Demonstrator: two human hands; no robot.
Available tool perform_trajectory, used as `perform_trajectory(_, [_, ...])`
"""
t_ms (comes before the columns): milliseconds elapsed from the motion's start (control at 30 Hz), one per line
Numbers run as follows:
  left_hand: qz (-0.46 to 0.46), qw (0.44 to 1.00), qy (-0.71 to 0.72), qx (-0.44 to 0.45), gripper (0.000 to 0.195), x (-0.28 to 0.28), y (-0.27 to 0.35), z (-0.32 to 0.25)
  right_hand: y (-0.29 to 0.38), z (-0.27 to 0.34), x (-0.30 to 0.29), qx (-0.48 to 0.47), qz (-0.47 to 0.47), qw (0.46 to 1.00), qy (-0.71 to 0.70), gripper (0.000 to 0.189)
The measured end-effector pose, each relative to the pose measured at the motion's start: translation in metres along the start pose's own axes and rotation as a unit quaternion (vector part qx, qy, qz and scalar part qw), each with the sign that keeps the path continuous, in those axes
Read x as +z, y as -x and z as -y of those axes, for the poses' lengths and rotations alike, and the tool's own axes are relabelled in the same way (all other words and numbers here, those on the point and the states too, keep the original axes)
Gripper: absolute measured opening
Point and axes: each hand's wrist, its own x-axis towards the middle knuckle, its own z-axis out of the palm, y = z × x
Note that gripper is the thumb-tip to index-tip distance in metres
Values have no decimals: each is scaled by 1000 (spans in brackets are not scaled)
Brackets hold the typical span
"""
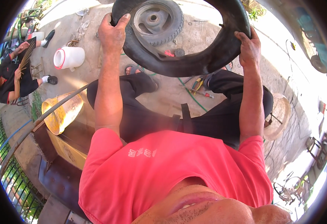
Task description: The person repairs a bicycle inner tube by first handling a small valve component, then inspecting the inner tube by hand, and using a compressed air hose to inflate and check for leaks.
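A black rubber inner tube point(180, 65) is held up between my two hands, its valve stem point(222, 25) showing on the inner side at the right. My left hand point(113, 33) grips the tube's left side, thumb on top. On the right side, my right hand point(249, 47) is closed around the rubber. Beyond the tube, a wheel with a treaded tire point(174, 30) lies flat on the ground, partly covered by it. Yellow-handled pliers point(196, 86) and another hand tool point(205, 93) lie on the concrete by my foot.
A white plastic bucket point(75, 57) and a yellow bucket point(75, 105) lie on their sides at left. A round basin point(282, 117) stands at right. A green hose point(193, 96) crosses the ground between my legs. A seated person point(20, 72) holds a fan-like object at far left.
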Motion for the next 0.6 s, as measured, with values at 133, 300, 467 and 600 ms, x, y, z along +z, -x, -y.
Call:
perform_trajectory(133, [1, 999, 36, -6, 26, 3, 1, 0, 4, 5, -2, 2, 9, 999, -42, 46])
perform_trajectory(300, [7, 977, 205, -59, 18, 3, -3, 9, 11, 18, -7, 13, 56, 994, -91, 48])
perform_trajectory(467, [32, 961, 265, -69, 28, -8, -7, 15, 19, 25, 0, 10, 108, 986, -126, 49])
perform_trajectory(600, [32, 951, 295, -91, 32, -12, -11, 15, 24, 27, 6, -21, 121, 988, -94, 48])
